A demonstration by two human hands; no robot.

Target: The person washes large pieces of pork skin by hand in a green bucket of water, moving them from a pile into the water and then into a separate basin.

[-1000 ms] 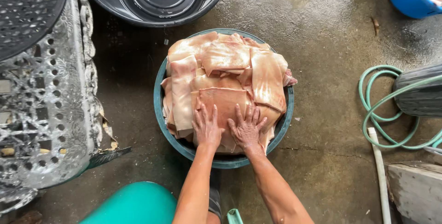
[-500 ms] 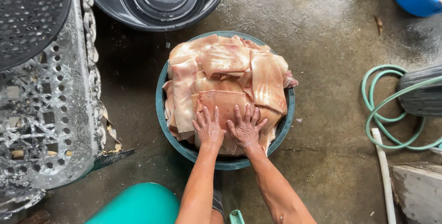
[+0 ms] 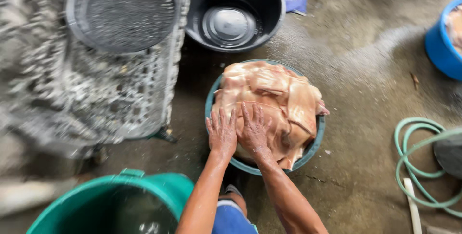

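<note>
A round teal basin [image 3: 315, 142] on the wet concrete floor is heaped with large pale pink slabs of raw meat [image 3: 279, 94]. My left hand [image 3: 222, 133] lies flat on the near side of the heap, fingers spread. My right hand [image 3: 254, 130] presses flat right beside it, fingers spread too, the two hands touching. Neither hand grips anything. Both forearms reach up from the bottom of the view.
A black tub [image 3: 234, 10] stands behind the basin. A grey perforated crate with a dark round tray [image 3: 120, 12] on it fills the left. A green bucket [image 3: 110, 205] holding water is at the bottom left, a blue tub [image 3: 440, 46] at the right edge, a green hose [image 3: 409, 166] beside it.
The view has swung left and nearer, so the green bucket and crate fill more of it. My hands stay pressed on the meat, now closer together.
</note>
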